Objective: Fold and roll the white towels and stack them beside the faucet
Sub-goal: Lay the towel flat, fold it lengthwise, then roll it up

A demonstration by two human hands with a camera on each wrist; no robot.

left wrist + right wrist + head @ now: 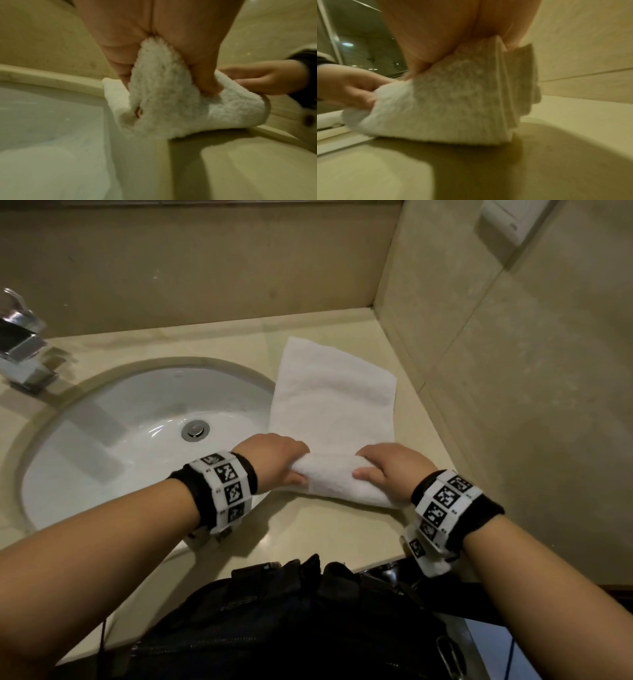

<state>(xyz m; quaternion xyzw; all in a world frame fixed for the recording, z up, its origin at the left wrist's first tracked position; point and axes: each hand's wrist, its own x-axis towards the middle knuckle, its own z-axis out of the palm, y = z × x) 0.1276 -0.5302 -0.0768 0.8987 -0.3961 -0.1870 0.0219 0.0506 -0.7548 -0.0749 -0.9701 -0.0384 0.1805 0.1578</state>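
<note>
One white towel on tabletop — left hand, right hand each gripped its rolled end; rolling wanted even, tight pressure.

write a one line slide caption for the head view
Both hands, left hand and right hand, roll a white towel on the counter beside the sink.

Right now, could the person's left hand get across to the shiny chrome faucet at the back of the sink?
Probably yes. The left hand grips the white terry towel, so it must let go first; only the open white oval sink basin lies between it and the chrome faucet.
</note>
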